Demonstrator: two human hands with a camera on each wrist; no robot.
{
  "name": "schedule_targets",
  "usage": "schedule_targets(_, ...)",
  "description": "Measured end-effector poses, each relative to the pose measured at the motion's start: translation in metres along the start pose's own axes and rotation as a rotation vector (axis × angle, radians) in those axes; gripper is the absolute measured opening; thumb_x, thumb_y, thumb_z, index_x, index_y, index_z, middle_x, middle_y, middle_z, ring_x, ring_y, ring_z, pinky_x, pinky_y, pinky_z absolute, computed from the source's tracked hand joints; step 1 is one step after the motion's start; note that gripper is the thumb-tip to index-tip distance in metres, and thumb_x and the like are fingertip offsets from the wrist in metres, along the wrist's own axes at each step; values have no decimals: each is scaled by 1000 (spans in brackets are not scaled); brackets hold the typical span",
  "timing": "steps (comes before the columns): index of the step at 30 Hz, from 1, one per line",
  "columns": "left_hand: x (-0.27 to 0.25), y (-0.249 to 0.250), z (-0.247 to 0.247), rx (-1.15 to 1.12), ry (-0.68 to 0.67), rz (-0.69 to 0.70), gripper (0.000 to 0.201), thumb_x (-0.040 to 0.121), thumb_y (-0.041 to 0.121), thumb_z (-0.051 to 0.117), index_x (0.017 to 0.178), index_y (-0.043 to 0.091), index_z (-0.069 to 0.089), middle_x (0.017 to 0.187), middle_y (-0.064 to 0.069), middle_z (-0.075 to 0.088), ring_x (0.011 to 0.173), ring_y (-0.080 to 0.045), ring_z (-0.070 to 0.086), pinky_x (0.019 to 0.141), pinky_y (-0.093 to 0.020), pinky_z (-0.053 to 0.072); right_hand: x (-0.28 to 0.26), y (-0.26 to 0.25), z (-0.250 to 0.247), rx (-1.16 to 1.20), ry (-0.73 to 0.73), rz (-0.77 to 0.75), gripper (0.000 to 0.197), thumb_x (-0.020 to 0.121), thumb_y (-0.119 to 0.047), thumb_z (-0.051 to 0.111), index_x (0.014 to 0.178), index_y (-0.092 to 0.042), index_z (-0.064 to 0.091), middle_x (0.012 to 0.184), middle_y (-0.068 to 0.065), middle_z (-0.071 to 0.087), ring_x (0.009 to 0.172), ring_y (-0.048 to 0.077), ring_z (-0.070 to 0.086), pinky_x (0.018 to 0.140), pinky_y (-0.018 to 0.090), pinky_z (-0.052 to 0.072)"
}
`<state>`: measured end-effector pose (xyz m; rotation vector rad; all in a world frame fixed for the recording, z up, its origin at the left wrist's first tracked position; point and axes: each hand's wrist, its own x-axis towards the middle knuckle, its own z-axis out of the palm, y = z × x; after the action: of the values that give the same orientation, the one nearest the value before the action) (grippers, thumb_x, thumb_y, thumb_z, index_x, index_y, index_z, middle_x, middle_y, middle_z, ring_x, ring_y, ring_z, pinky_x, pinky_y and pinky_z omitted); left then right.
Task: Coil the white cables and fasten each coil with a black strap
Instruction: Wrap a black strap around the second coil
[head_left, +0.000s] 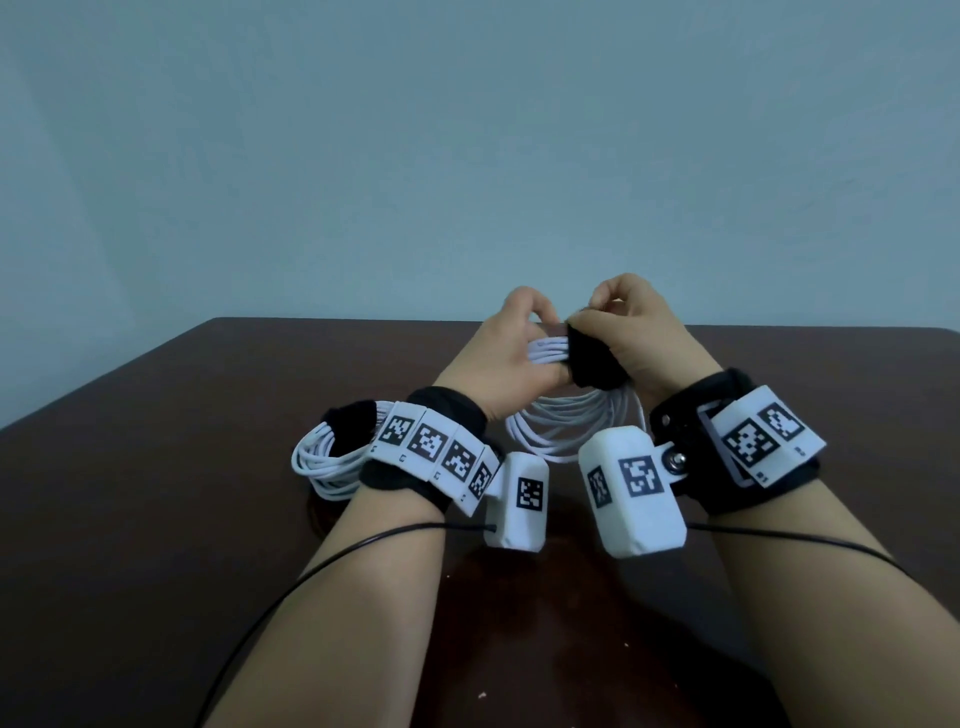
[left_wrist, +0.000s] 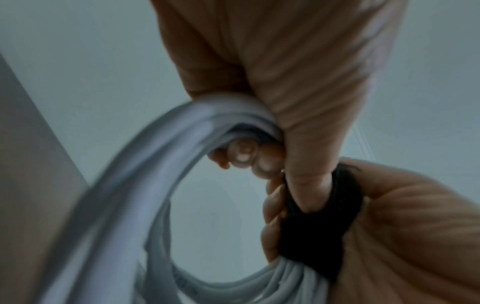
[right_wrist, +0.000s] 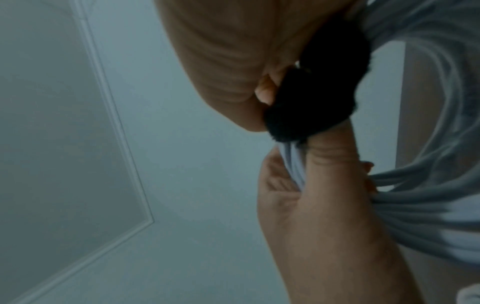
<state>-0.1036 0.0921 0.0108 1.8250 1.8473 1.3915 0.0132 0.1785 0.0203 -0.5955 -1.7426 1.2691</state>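
Above the brown table my left hand grips a coil of white cable at its top; the loops hang down between my wrists. A black strap is wrapped around the bundle right beside that grip, and my right hand pinches it. In the left wrist view my curled fingers close round the white cable, with the strap under the right hand. The right wrist view shows the strap against my palm and the cable.
A second white coil bound with a black strap lies on the table to the left, partly behind my left wrist. Thin black wires run from both wrist cameras across my forearms. A plain pale wall stands beyond the table's far edge.
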Motion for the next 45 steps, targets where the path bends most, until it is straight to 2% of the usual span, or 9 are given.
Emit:
schedule_targets(5, -2, 0, -4, -180, 55, -26, 47, 83, 15, 69, 115, 24, 36, 73, -6, 62, 63, -16, 56, 69, -27, 44, -2, -1, -3, -105, -78, -165, 15, 88, -30, 58, 80, -21, 66, 78, 4, 63, 68, 16, 58, 67, 32, 46)
schedule_targets(10, -1, -2, -12, -224, 94, -40, 45, 86, 14, 66, 117, 24, 35, 94, -19, 66, 82, -25, 63, 83, -38, 51, -8, -5, -5, -320, -261, -214, 26, 86, -36, 64, 107, -23, 56, 93, -8, 62, 85, 8, 58, 81, 17, 46)
schedule_targets(12, 0, -3, -12, -232, 89, -33, 44, 86, 9, 64, 116, 23, 35, 91, -15, 66, 80, -20, 61, 84, -38, 51, -11, -6, -2, -438, -217, -259, 29, 85, -34, 65, 108, -21, 54, 87, -13, 58, 80, 3, 57, 72, 8, 43)
schedule_targets(21, 0, -11, -19, -474, 91, -91, 59, 68, 22, 76, 116, 15, 44, 104, 0, 60, 95, -14, 63, 92, -31, 51, -13, -5, 10, -316, 103, -307, 30, 86, -39, 63, 99, -12, 63, 78, -6, 60, 73, 11, 55, 68, 23, 44)
schedule_targets(25, -2, -10, -17, -514, -72, -158, 27, 81, 23, 72, 100, 15, 54, 78, -5, 69, 81, -26, 69, 83, -45, 52, -10, -7, 4, -267, 251, -290, 27, 87, -42, 62, 88, -16, 58, 68, -9, 54, 61, 6, 50, 58, 20, 38)
schedule_targets(30, -2, -9, -22, -530, 112, -127, 12, 93, 17, 57, 84, 13, 51, 47, 4, 55, 47, -19, 59, 72, -45, 56, -15, -5, 21, 82, 135, -176, 21, 84, -38, 67, 88, -19, 61, 60, -8, 54, 51, 8, 48, 54, 28, 40)
schedule_targets(36, 6, -12, -21, -556, 261, -159, 21, 96, 25, 53, 80, 12, 51, 52, 2, 55, 47, -19, 59, 61, -36, 50, -15, -2, 24, 103, 14, -125, 42, 85, -18, 69, 120, -16, 46, 98, -1, 62, 83, 15, 64, 82, 33, 53)
schedule_targets(40, 5, -1, -13, -575, 230, -186, 18, 98, 23, 48, 84, 12, 47, 48, 5, 51, 44, -16, 61, 56, -31, 52, -13, 2, 22, -5, 233, -194, 8, 89, -19, 60, 93, -16, 54, 73, -7, 55, 60, -1, 51, 63, 23, 43)
schedule_targets(45, 2, 6, -5, -661, 113, -196, 13, 100, 19, 43, 88, 13, 45, 44, 7, 47, 44, -14, 61, 59, -30, 52, -10, 7, 17, -60, 333, -252, 21, 90, -13, 58, 76, -25, 48, 64, -9, 48, 47, -7, 42, 52, 10, 34)
